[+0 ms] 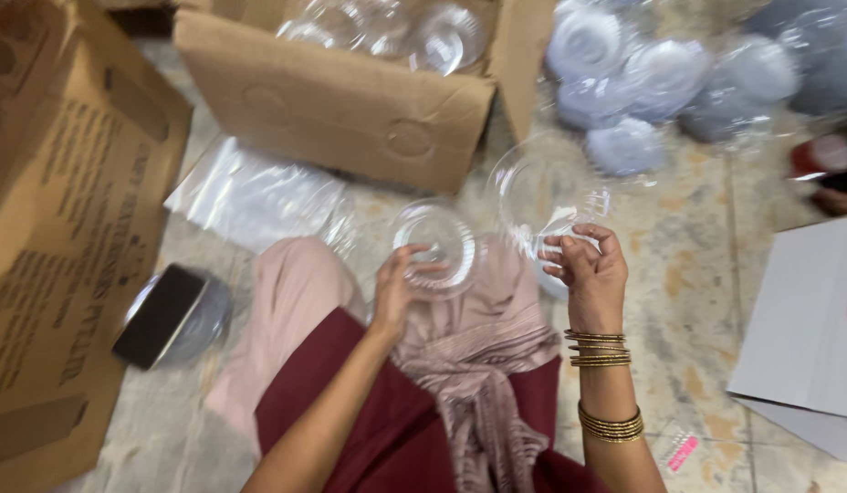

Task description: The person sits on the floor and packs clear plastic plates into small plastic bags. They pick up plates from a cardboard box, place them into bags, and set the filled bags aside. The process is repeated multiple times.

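A small clear plastic lid [434, 245] is held by the left hand [396, 290], with the fingers curled around its lower edge. A bigger clear plastic bowl [542, 196] is held by the right hand [590, 274], pinched at its near rim between thumb and fingers. Both clear pieces are kept up above the lap, side by side and just apart. Gold bangles [599, 349] are worn on the right arm. Past the hands, an open cardboard box [337, 105] is set on the floor [697, 274], and more clear pieces are seen inside it. A heap of clear lids [661, 82] is spread on the floor to the right. A flat plastic bag [255, 196] is laid by the box, and a dark phone [159, 315] is seen to the left.
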Tool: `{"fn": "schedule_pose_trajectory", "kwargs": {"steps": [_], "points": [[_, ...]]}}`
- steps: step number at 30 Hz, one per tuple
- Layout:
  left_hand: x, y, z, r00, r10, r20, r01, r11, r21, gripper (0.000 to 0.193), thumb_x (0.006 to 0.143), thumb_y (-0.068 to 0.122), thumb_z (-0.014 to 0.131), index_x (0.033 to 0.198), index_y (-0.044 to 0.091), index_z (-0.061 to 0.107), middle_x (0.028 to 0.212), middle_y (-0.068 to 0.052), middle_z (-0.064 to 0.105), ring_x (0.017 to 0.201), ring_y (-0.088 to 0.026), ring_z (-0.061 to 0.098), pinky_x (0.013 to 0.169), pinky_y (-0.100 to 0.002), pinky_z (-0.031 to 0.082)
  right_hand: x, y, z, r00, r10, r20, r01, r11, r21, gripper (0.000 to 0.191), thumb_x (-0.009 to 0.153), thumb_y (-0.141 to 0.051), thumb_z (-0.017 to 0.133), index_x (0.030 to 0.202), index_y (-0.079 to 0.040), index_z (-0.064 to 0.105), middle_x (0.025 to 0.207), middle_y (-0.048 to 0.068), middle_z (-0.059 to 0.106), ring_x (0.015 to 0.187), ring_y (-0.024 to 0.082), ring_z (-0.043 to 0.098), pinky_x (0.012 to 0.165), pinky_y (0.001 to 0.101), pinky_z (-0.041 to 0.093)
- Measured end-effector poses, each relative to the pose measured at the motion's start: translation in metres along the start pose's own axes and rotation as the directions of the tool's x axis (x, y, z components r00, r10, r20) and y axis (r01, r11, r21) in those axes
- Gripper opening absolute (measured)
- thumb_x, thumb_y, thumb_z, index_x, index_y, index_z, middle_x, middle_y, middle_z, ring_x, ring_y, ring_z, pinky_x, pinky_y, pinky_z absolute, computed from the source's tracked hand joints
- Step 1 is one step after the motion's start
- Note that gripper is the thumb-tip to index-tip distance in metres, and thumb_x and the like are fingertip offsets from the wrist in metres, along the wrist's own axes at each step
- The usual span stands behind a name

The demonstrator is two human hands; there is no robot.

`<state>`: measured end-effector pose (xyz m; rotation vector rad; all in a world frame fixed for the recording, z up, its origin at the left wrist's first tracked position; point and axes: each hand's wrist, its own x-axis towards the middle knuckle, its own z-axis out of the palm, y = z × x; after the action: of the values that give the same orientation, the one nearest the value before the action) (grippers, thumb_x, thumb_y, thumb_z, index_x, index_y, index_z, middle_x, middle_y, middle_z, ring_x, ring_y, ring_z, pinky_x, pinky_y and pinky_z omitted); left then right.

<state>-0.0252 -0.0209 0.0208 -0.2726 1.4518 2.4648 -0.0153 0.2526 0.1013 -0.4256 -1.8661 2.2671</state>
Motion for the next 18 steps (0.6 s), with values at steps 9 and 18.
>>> {"fn": "schedule_pose_trajectory", "kwargs": {"steps": [9,18], "points": [[-0.002,0.012,0.008,0.998,-0.064,-0.015,0.064,0.998,-0.004,0.050,0.107,0.035,0.032,0.129,-0.002,0.058,0.104,-0.026,0.075,0.082,-0.030,0.076,0.062,-0.040,0.068,0.020,-0.086,-0.003,0.993,-0.110,-0.052,0.120,0.944,0.307,0.046,0.094,-0.001,0.067,0.134,-0.010,0.047,0.116,0.015,0.070,0.106,0.025,0.073,0.086,0.0330,0.063],[-0.003,0.012,0.003,0.997,-0.072,-0.035,0.072,0.997,-0.002,0.041,0.105,0.029,0.039,0.124,-0.001,0.059,0.098,-0.027,0.076,0.077,-0.031,0.077,0.059,-0.040,0.064,0.014,-0.076,-0.023,0.992,-0.112,-0.059,0.122,0.973,0.196,0.043,0.100,-0.013,0.060,0.140,-0.006,0.047,0.114,0.015,0.070,0.095,0.019,0.074,0.076,0.0260,0.063]]}}
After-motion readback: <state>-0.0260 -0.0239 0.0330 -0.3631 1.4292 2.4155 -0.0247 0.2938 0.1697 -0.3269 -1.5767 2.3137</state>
